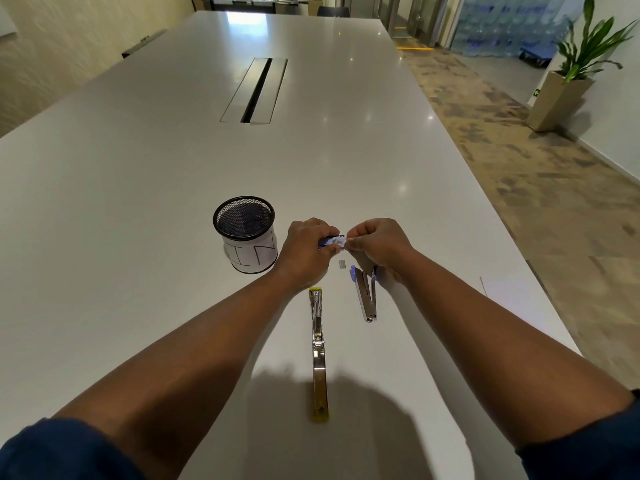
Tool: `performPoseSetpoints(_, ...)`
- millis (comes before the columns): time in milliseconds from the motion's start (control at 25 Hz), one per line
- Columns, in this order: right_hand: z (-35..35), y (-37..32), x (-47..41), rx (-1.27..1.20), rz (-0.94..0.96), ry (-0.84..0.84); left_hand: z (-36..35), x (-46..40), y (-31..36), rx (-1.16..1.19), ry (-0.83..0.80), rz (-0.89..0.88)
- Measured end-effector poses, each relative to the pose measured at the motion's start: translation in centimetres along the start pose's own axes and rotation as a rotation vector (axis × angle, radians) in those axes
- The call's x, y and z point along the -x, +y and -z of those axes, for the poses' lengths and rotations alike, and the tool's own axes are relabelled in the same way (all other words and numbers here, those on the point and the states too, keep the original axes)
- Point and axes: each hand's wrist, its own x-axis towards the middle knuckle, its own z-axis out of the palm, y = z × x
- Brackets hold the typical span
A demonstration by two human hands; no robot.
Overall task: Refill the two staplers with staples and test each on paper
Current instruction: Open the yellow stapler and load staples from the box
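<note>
A small blue staple box (331, 241) is held above the white table (138, 188). My left hand (306, 249) grips its left side, while my right hand (375, 244) pinches its right end. Just below the box lies a short strip of staples (342, 264) on the table. A blue-trimmed stapler (366, 294) lies opened in a V shape under my right wrist. Nearer to me, a yellow-trimmed stapler (318, 351) lies opened out flat and long. A white sheet of paper (512, 292) rests at the table's right edge.
A black mesh pen cup (246, 233) with a white paper label stands left of my left hand. A cable slot (255, 90) runs along the table's middle further away. A potted plant (575, 67) stands on the floor to the right.
</note>
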Motion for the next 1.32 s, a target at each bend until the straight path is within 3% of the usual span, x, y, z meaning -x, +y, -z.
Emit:
performPoseSetpoints(320,-0.1,-0.5,1.6,-0.018,0.02,-0.095,-0.1,0.1,0.0,0.028,0.009,0.017)
performPoseSetpoints(480,-0.2,-0.6,2.2,0.278,0.092,-0.186,-0.1,0.2,0.1,0.033,0.016,0.013)
performPoseSetpoints(840,-0.5,0.1,3.3,0.362,0.201,-0.087,0.9,1.0,1.2,0.101,0.105,0.077)
performPoseSetpoints(1000,-0.8,0.3,4.3,0.415,0.387,0.035,1.8,2.9,2.0,0.318,0.1,0.151)
performPoseSetpoints(1200,-1.5,0.3,6.3,0.519,0.497,0.078,2.5,5.7,3.2,0.848,-0.059,0.26)
performPoseSetpoints(1320,-1.9,0.3,7.9,0.518,0.542,0.096,3.4,7.1,3.6,0.941,-0.082,0.304)
